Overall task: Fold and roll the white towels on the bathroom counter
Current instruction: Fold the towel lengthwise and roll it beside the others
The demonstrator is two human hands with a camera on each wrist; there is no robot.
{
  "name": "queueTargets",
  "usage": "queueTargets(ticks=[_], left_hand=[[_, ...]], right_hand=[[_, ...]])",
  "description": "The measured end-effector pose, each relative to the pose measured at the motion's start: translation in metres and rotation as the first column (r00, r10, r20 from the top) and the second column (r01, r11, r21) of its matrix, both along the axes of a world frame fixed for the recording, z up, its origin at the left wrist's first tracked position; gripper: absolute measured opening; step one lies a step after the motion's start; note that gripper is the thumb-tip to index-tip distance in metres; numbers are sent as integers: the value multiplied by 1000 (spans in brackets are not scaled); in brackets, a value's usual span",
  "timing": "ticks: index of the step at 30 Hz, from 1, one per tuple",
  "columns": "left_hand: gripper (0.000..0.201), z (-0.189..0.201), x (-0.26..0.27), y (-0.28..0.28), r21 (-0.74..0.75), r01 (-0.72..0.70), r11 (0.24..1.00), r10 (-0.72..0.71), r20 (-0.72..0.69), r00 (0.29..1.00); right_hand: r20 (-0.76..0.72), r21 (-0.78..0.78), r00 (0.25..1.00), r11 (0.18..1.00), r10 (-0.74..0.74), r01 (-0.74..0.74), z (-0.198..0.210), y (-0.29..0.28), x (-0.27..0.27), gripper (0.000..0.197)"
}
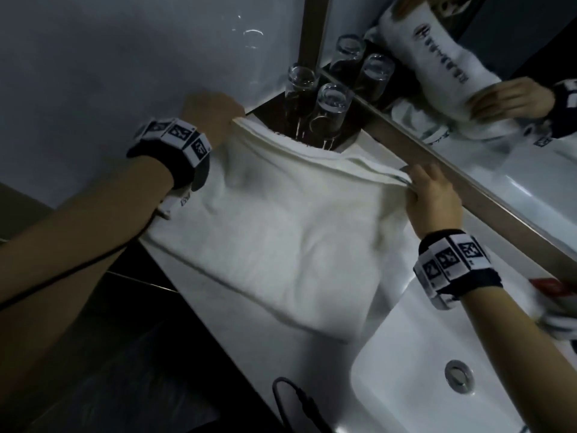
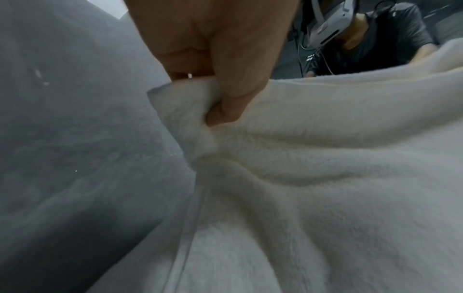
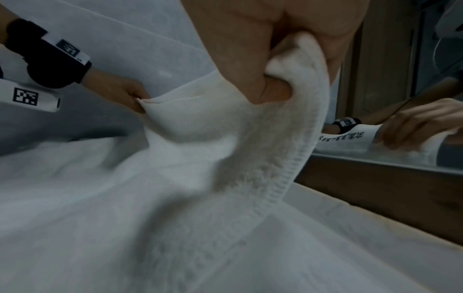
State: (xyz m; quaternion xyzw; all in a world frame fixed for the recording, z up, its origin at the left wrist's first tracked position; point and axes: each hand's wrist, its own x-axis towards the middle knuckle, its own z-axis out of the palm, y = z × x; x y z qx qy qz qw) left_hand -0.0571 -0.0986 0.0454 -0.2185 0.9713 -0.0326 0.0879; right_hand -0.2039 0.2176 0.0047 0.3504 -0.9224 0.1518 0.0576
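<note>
Fingers of the left hand pinch the far corner of the white towel at ten o'clock; the right hand pinches its other far corner at three o'clock. That towel spreads over the counter, beside the sink at five o'clock. Two glasses stand at twelve o'clock. In the mirror, dark lettering on the towel is unreadable.

Both forearms are bare; each wrist wears a black band carrying white tiles printed with black square markers (a thin black cable trails behind the left one).
</note>
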Motion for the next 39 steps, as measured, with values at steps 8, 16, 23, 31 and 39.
queueTargets(ticks=[8,16,23,31,39], left_hand=[[45,-24,77,5,253,72,965,2,-279,960],[82,-80,152,32,61,238,969,-238,-23,971],[90,-113,184,33,64,81,995,-83,35,996],[98,-126,185,37,148,-97,984,86,76,993],[15,-125,173,57,728,-425,538,812,-312,493]], right_hand=[[148,-38,958,969,246,-243,-17,42,48,55],[287,-115,782,831,552,-544,-46,77,120,54],[358,-179,800,876,482,-448,-52,84,147,57],[425,-24,733,816,531,-577,-71,86,158,39],[500,-279,866,951,23,136,-80,74,144,31]])
